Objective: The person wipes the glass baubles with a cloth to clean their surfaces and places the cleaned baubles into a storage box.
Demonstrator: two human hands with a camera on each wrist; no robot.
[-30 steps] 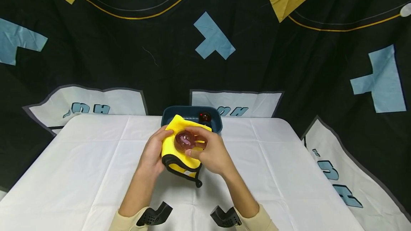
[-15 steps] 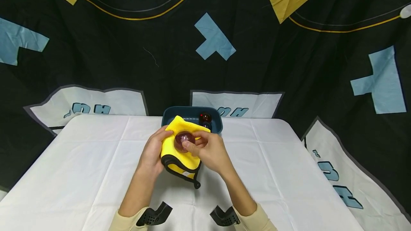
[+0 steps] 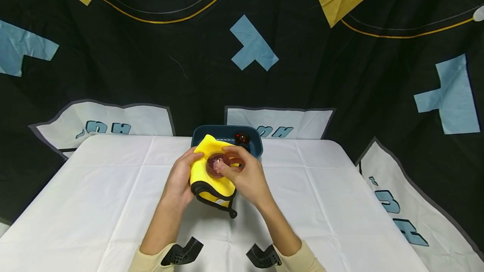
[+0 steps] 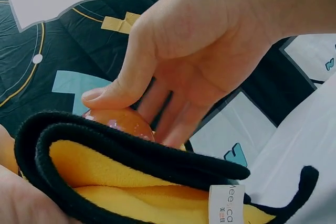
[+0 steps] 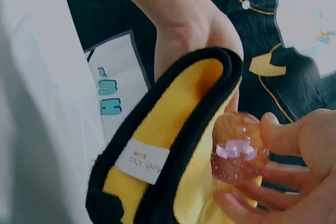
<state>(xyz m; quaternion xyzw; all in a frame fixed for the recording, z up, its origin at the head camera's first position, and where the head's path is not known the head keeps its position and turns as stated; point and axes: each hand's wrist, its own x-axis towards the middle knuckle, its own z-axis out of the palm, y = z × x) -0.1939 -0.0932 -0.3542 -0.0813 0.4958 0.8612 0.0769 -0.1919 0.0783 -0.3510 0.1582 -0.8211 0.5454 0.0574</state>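
A folded yellow cloth point(image 3: 199, 172) with black edging lies in my left hand point(image 3: 180, 179), whose fingers and thumb grip its left side. Against the cloth's upper face sits a translucent reddish ball point(image 3: 211, 170), shiny with bubbly specks in the right wrist view. My right hand point(image 3: 248, 176) holds this ball, thumb across its front and curled fingers on its far right side. In the left wrist view, the thumb presses the ball point(image 4: 123, 119) behind the folded edge, which hides its lower part. A white label point(image 5: 143, 160) shows inside the fold.
Just beyond the hands stands a dark blue tray point(image 3: 200, 130) at the table's far edge. Inside it, at the right, is a dark red glossy ball point(image 3: 242, 138). White cloth point(image 3: 113, 205) covers the table, and a black printed curtain point(image 3: 189, 74) hangs behind.
My right hand's thumb has moved from the ball's lower edge onto its front, and its fingers have shifted over the ball. The left hand and cloth stay almost in place.
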